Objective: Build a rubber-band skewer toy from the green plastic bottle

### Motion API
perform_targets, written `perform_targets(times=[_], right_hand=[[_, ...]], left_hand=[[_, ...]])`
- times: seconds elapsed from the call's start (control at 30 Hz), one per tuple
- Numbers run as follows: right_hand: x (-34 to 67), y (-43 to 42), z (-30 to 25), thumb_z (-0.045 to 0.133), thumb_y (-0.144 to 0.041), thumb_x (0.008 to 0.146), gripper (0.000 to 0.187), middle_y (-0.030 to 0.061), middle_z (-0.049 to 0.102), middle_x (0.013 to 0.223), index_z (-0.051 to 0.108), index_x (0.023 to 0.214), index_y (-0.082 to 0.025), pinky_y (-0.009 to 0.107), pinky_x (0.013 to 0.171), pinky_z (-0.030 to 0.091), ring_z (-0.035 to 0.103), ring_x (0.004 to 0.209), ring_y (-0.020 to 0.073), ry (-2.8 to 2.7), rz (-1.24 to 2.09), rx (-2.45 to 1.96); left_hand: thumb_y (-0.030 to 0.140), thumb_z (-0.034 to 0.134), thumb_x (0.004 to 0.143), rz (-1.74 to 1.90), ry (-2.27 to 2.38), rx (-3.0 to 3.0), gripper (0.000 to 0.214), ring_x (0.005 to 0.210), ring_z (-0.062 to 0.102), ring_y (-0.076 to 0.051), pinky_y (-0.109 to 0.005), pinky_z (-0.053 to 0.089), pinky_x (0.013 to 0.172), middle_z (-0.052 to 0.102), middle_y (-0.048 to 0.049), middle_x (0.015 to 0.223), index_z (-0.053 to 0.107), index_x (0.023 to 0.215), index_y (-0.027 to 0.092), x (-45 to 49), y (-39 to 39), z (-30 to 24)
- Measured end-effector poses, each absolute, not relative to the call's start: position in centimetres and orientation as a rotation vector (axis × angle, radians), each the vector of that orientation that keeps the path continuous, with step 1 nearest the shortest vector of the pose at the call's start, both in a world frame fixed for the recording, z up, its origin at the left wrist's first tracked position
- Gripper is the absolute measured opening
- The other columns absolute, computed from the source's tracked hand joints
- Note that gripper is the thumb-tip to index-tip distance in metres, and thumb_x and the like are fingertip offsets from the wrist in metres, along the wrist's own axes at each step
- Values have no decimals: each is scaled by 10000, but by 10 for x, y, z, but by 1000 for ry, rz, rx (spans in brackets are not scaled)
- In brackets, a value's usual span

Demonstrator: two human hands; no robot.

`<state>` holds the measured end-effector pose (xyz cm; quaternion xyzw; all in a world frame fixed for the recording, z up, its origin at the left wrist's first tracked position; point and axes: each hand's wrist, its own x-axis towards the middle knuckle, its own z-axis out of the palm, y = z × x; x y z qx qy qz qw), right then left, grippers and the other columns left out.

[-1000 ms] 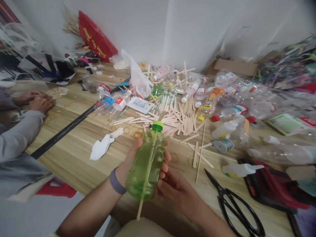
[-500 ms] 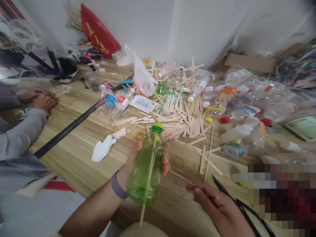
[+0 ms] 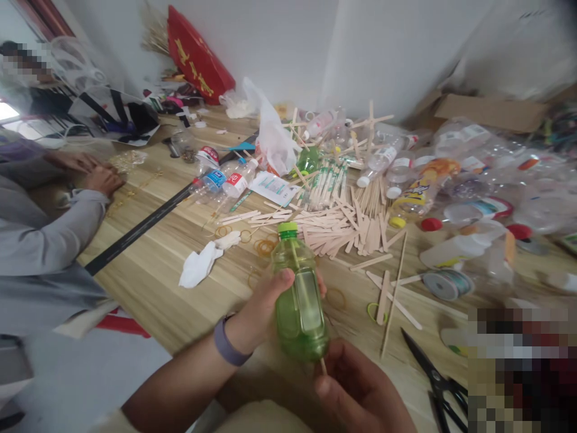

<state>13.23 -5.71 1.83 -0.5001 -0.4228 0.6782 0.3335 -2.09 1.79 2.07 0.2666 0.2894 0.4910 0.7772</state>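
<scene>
- Gripping the bottle [image 3: 297, 316], the left hand [image 3: 264, 300] has its thumb on the near face and its fingers curled round the far side.
- The bottle is held above the table [image 3: 153, 307] at its near edge, cap [image 3: 287, 227] on, tilted so the cap points to 11 o'clock; half a second ago it pointed nearer 1 o'clock.
- The stick [image 3: 323, 365] pokes out past the base at 5 o'clock; whether it runs inside or behind the bottle I cannot tell.
- The right hand [image 3: 358, 388] has moved: it was off at 4 o'clock with a thin strand, and now its thumb and fingers appear closed on the stick's end. The strand is too faint to place.
- So both hands now meet at one piece, and the handling seems centred on the base end.
- Around the bottle: flat sticks [image 3: 347, 231] at 1 o'clock, spool [image 3: 448, 284] at 3, scissors [image 3: 433, 373] at 4, tissue [image 3: 198, 264] at 10, with a co-worker's hands [image 3: 103, 180] beyond it.
</scene>
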Motion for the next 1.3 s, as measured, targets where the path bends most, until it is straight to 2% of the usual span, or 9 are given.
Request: perform_targets(times=[0.23,0.47,0.57,0.67,0.8,0.93,1.03,1.13,1.3], right_hand=[[126,-56,12,763,-636,634,493,-76,390,536,491,643,-225,228,478,268,326,487,90,-887,1726,-1410],[130,-63,8,508,-691,839,523,1,577,548,628,694,-203,260,510,372,503,476,124,-1110,1679,-1427],[128,-64,6,597,-705,768,500,-21,563,570,633,795,-207,243,502,408,502,505,123,-1026,1672,-1401],[127,-63,3,738,-674,647,500,-61,499,601,557,739,-217,211,445,387,434,476,87,-895,1687,-1382],[131,-63,0,663,-670,741,498,-54,485,510,523,634,-204,220,488,371,445,467,89,-977,1648,-1403],[135,-64,-2,497,-704,840,551,7,603,596,646,752,-182,249,521,405,543,493,115,-1083,1706,-1372],[133,-63,-1,601,-708,765,517,-19,588,639,633,836,-197,240,500,423,530,497,109,-1005,1696,-1358],[131,-62,3,712,-670,687,489,-59,513,572,559,708,-206,213,470,388,464,467,85,-901,1630,-1415],[129,-62,4,590,-718,767,546,6,623,603,609,687,-178,232,485,387,522,444,93,-933,1714,-1398]], left_hand=[[648,684,703,1164,670,701,553,694,603,-192,-260,431,569,663,-84,839,668,916,138,-20,17,21],[624,691,722,1183,643,725,529,787,638,-230,-264,447,591,684,-93,864,675,928,137,-20,16,22],[615,692,730,1195,622,702,523,813,650,-242,-279,471,622,692,-93,878,678,946,139,-19,16,22],[597,697,738,1211,614,691,506,832,657,-248,-283,481,628,697,-93,897,679,960,143,-18,16,22],[585,701,745,1213,614,686,488,797,659,-234,-267,471,594,701,-87,873,682,960,147,-18,16,19],[579,727,725,1216,623,641,495,841,669,-254,-294,502,661,706,-79,840,689,970,152,-19,17,19],[579,747,703,1226,628,613,494,861,671,-261,-293,503,665,708,-74,829,691,955,158,-18,16,19],[583,737,710,1218,626,633,490,855,674,-263,-270,481,613,704,-79,814,700,937,150,-18,16,20],[596,732,703,1195,619,648,506,816,676,-259,-265,466,586,703,-91,807,713,913,136,-18,17,22]])
